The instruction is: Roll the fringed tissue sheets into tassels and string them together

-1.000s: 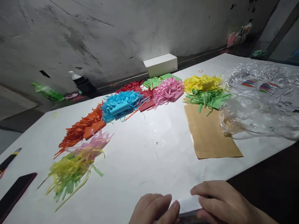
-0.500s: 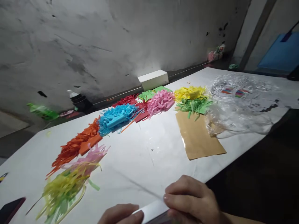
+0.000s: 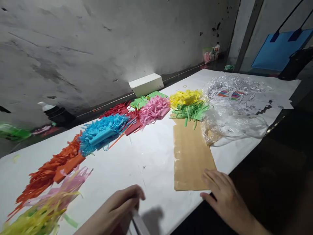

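Observation:
My left hand (image 3: 117, 207) is at the near edge of the white-covered table (image 3: 151, 163), its fingers closed on a thin white folded paper (image 3: 139, 223) held edge-up. My right hand (image 3: 223, 195) is spread flat with its fingertips on the near corner of a brown paper sheet (image 3: 189, 153). Fringed paper bundles lie in a row beyond: yellow-green (image 3: 39, 217), pale pink (image 3: 70, 182), orange (image 3: 56, 164), blue (image 3: 102, 132), red (image 3: 122, 112), pink (image 3: 154, 109), yellow (image 3: 187, 97) and green (image 3: 190, 111).
Crumpled clear plastic wrap (image 3: 232, 114) lies right of the brown sheet, over printed papers (image 3: 259, 99). A white box (image 3: 146, 84) stands at the table's far edge by the wall. A dark bottle (image 3: 57, 114) and litter lie on the floor behind. A blue panel (image 3: 278, 49) is far right.
The view swung right. My right hand let go of the white paper and moved right onto the brown sheet's corner. My left hand kept the white paper and tilted it up.

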The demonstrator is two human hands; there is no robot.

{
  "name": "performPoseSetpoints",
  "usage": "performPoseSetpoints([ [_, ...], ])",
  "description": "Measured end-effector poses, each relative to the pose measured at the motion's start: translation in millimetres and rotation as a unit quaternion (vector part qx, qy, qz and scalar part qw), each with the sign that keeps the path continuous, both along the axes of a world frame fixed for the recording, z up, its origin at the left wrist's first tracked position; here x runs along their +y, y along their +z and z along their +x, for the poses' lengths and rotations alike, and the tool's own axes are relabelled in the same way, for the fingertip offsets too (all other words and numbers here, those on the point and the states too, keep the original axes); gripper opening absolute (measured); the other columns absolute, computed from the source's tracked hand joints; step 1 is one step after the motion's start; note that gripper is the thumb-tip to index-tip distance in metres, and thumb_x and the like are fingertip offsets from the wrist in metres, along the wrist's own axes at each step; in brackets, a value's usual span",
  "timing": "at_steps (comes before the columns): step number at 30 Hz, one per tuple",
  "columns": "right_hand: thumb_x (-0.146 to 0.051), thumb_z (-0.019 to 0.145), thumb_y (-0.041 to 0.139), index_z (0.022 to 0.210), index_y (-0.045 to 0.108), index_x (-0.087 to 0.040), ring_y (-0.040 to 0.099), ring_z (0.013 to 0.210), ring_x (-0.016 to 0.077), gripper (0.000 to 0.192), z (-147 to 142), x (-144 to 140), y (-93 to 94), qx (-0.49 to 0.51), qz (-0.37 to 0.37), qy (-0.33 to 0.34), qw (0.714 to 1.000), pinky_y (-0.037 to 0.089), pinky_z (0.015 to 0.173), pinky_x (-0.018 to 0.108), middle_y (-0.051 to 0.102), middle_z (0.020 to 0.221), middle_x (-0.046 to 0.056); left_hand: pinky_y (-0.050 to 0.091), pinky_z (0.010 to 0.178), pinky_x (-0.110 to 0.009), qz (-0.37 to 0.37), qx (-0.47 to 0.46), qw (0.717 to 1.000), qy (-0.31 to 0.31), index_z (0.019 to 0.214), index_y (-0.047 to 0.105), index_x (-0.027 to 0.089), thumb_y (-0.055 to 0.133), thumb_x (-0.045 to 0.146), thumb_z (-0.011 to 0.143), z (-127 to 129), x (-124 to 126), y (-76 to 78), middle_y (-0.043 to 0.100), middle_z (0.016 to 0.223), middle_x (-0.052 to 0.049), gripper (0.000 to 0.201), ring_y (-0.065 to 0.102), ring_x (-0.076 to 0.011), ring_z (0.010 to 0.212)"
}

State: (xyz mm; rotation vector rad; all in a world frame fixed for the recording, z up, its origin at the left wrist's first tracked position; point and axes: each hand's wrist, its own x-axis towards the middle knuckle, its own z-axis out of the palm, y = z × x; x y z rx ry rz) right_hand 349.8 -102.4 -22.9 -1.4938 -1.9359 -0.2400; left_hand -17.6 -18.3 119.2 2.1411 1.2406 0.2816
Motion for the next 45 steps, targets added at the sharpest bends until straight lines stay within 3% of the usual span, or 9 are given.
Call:
performPoseSetpoints([
  [7, -0.032, 0.102, 0.058, 0.108, 0.071, -0.019, 0.07, 0.09, 0.0194, 0.02, -26.9, -7.1, 19.7, 0.07, -0.019, 0.071, 0.995, 0.045, 0.088, 0.035, 0.075, 0.098, 0.003, 0.051, 0.076, -0.027, -0.289, 0.048, 0.95, -0.105, 0.099, 0.078, 0.022, 0.052, 0.054, 0.095, 100.7, 16.3, -31.2, 0.076, 0.085, -0.001, 0.042, 0.066, -0.0192, 0.078],
  [13, -0.005, 0.098, 0.048, 0.114, 0.07, -0.017, 0.068, 0.102, 0.0187, 0.03, -6.5, -2.5, 23.4, 0.036, -0.004, 0.208, 0.978, 0.043, 0.097, 0.035, 0.077, 0.11, 0.003, 0.048, 0.079, -0.025, -0.386, -0.004, 0.915, -0.114, 0.1, 0.078, 0.019, 0.049, 0.054, 0.098, 93.6, 21.2, -35.1, 0.073, 0.088, -0.003, 0.046, 0.06, -0.0165, 0.079],
  [18, 0.0, 0.094, 0.053, 0.113, 0.069, -0.015, 0.067, 0.088, 0.0184, 0.029, -23.3, 15.2, 47.2, 0.162, 0.033, 0.125, 0.978, 0.052, 0.08, 0.031, 0.073, 0.093, 0.008, 0.039, 0.057, -0.022, -0.45, -0.032, 0.884, -0.124, 0.086, 0.079, 0.015, 0.06, 0.069, 0.087, 89.2, 5.8, -29.8, 0.063, 0.068, -0.001, 0.057, 0.052, -0.0131, 0.061],
  [22, -0.005, 0.097, 0.053, 0.116, 0.07, -0.014, 0.065, 0.077, 0.0192, 0.027, -57.2, 23.5, 54.4, 0.111, 0.082, 0.09, 0.986, 0.051, 0.073, 0.034, 0.07, 0.082, 0.006, 0.039, 0.056, -0.024, -0.421, -0.123, 0.895, -0.081, 0.11, 0.072, 0.018, 0.061, 0.083, 0.076, 97.7, -4.2, -28.4, 0.059, 0.066, 0.002, 0.075, 0.05, -0.0144, 0.06],
  [25, -0.025, 0.104, 0.05, 0.114, 0.069, -0.014, 0.065, 0.078, 0.0203, 0.024, -70.5, 20.2, 51.7, 0.12, 0.068, 0.165, 0.977, 0.053, 0.072, 0.035, 0.069, 0.083, 0.007, 0.04, 0.058, -0.025, -0.383, -0.129, 0.914, 0.04, 0.084, 0.068, 0.018, 0.052, 0.076, 0.086, 96.8, -5.1, -32.0, 0.058, 0.061, 0.002, 0.061, 0.051, -0.0146, 0.06],
  [29, -0.025, 0.105, 0.049, 0.12, 0.064, -0.018, 0.063, 0.087, 0.0173, 0.022, -65.9, 20.5, 46.9, 0.251, -0.035, 0.215, 0.943, 0.056, 0.073, 0.028, 0.065, 0.093, 0.007, 0.034, 0.05, -0.025, -0.418, -0.138, 0.887, 0.138, 0.063, 0.059, 0.018, 0.059, 0.063, 0.084, 89.6, -6.0, -42.8, 0.058, 0.057, 0.002, 0.05, 0.048, -0.0117, 0.051],
  [34, -0.012, 0.098, 0.059, 0.117, 0.065, -0.022, 0.06, 0.088, 0.0192, 0.023, -67.0, 38.2, 46.5, 0.234, -0.099, 0.225, 0.941, 0.053, 0.074, 0.033, 0.063, 0.096, 0.006, 0.028, 0.047, -0.025, -0.449, -0.212, 0.857, 0.138, 0.067, 0.06, 0.018, 0.068, 0.072, 0.072, 92.4, -11.8, -52.0, 0.056, 0.051, 0.004, 0.055, 0.043, -0.0098, 0.045],
  [40, -0.008, 0.096, 0.058, 0.108, 0.069, -0.021, 0.057, 0.08, 0.0192, 0.02, -74.2, 44.9, 48.4, 0.213, -0.067, 0.234, 0.946, 0.047, 0.071, 0.035, 0.066, 0.087, 0.004, 0.029, 0.049, -0.027, -0.446, -0.194, 0.867, 0.106, 0.056, 0.059, 0.018, 0.055, 0.078, 0.08, 90.1, -14.2, -47.8, 0.05, 0.046, 0.003, 0.065, 0.041, -0.011, 0.045],
  [45, -0.006, 0.087, 0.067, 0.087, 0.076, -0.023, 0.063, 0.075, 0.0155, 0.02, -75.0, 47.1, 48.9, 0.327, -0.203, 0.227, 0.895, 0.049, 0.063, 0.025, 0.065, 0.079, 0.001, 0.035, 0.055, -0.026, -0.431, -0.166, 0.883, 0.083, 0.058, 0.059, 0.019, 0.052, 0.077, 0.082, 91.2, -13.1, -47.0, 0.054, 0.052, 0.002, 0.063, 0.046, -0.0125, 0.051],
])
